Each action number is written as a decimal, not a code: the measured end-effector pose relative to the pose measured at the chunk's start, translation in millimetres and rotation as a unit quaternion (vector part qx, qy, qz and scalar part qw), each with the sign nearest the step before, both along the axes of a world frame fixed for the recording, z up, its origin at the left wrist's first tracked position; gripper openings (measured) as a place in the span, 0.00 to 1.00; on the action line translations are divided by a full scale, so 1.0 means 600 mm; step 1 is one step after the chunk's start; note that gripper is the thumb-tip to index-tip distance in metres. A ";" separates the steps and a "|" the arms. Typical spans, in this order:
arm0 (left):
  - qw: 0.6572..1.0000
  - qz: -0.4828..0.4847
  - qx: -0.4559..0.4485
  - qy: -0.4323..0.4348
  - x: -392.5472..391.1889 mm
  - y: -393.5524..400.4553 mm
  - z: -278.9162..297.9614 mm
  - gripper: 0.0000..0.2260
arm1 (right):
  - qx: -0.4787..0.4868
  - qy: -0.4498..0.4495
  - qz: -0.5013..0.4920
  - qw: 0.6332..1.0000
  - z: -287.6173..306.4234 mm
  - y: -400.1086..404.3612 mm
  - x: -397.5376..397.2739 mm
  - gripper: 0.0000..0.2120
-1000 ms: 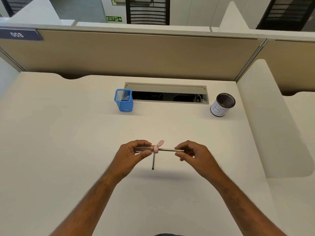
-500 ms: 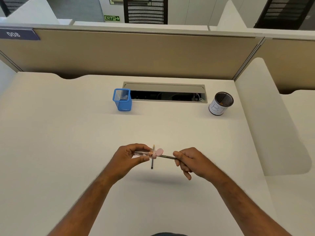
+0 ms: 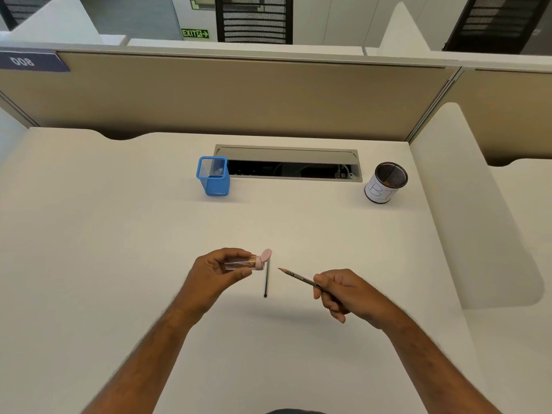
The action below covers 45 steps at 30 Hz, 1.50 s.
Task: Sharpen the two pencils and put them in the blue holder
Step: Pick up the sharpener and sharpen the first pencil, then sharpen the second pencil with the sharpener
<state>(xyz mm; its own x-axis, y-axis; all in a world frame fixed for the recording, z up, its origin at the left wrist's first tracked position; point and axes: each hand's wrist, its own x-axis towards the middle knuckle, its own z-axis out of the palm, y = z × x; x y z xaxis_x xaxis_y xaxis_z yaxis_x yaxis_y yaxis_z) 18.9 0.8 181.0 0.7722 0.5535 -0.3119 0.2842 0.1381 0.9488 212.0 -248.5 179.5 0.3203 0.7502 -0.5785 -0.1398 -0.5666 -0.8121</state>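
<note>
My left hand [image 3: 216, 271] grips a clear tube sharpener with a pink cap [image 3: 250, 262], its lid flipped open. My right hand [image 3: 343, 291] pinches a dark pencil [image 3: 297, 278] whose sharpened tip points left toward the sharpener, a short gap apart. A second dark pencil [image 3: 266, 279] lies on the desk between my hands, pointing away from me. The blue mesh holder [image 3: 214, 176] stands at the back, left of centre, well beyond both hands.
A round black mesh cup with a white label [image 3: 386, 183] stands at the back right. An open cable tray slot [image 3: 288, 163] runs between the two holders. A beige partition [image 3: 239, 94] closes the desk's far side, and a white divider [image 3: 466, 204] borders the right.
My right hand has pulled the pencil out of the sharpener and moved right; its pointed tip now shows. My left hand still holds the sharpener in about the same place.
</note>
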 end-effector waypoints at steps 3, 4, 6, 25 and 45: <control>1.000 0.016 -0.015 -0.004 -0.001 -0.003 -0.004 0.14 | -0.001 -0.003 -0.009 1.000 -0.009 -0.006 -0.004 0.19; 1.000 0.019 -0.019 -0.005 -0.001 -0.004 -0.004 0.14 | -0.004 -0.006 -0.010 1.000 -0.013 -0.008 -0.005 0.18; 0.999 0.023 -0.023 -0.006 -0.003 -0.005 -0.008 0.13 | -0.008 -0.009 -0.010 1.000 -0.023 -0.009 -0.009 0.16; 0.999 0.030 -0.031 0.013 -0.001 -0.029 -0.036 0.11 | -0.137 -0.294 -0.073 0.943 -0.152 0.050 -0.048 0.11; 0.999 0.030 -0.020 0.041 -0.009 -0.024 -0.043 0.09 | -0.222 -0.458 0.092 0.856 -0.203 0.071 -0.031 0.18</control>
